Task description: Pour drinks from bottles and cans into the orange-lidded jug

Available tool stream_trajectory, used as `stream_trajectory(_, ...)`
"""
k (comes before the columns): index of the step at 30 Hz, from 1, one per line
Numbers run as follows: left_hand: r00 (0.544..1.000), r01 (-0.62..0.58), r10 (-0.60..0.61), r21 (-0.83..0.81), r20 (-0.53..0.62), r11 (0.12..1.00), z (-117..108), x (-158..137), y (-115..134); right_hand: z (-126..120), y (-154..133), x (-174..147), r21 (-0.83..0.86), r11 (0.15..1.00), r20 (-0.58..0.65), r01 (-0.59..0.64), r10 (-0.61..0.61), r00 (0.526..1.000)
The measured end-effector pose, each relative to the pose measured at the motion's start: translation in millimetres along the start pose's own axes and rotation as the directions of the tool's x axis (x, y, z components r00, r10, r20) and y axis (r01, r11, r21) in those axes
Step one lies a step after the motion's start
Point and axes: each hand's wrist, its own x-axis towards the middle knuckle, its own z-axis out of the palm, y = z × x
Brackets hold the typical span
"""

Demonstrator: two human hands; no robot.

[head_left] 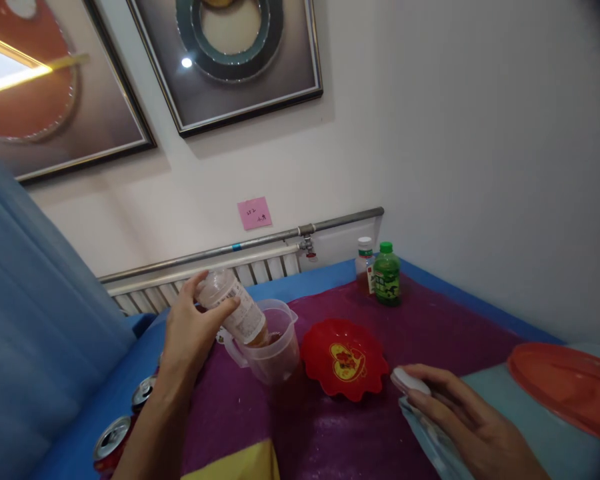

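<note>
My left hand is closed round a clear plastic bottle with a white printed label. The bottle is tipped mouth-down into a translucent plastic pitcher, and brownish liquid shows near its neck. On the right, my right hand pinches a white bottle cap between thumb and fingers, just above a light blue cloth. Between the pitcher and this hand lies a red scalloped plate with a yellow design in its middle.
A green bottle and a white-capped bottle stand at the back. Opened drink cans line the left edge by my forearm. A yellow cloth lies in front; an orange lid is at right. A radiator runs behind.
</note>
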Motion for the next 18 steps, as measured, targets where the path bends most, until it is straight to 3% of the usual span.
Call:
stream_trajectory(10,0.999,0.031,-0.032,-0.033,-0.041,0.999,-8,-6,7,2,13,1,0.026,0.999,0.042,0.029,-0.030,0.999)
stream_trajectory(13,0.995,0.091,-0.095,-0.120,-0.031,0.989,-19,-12,4,4,10,0,0.022,1.000,0.053,0.019,-0.020,0.998)
stream_trajectory(18,0.984,0.171,-0.175,-0.097,-0.039,0.980,-53,-29,-12,10,8,-1,0.018,1.000,0.073,-0.007,0.006,0.997)
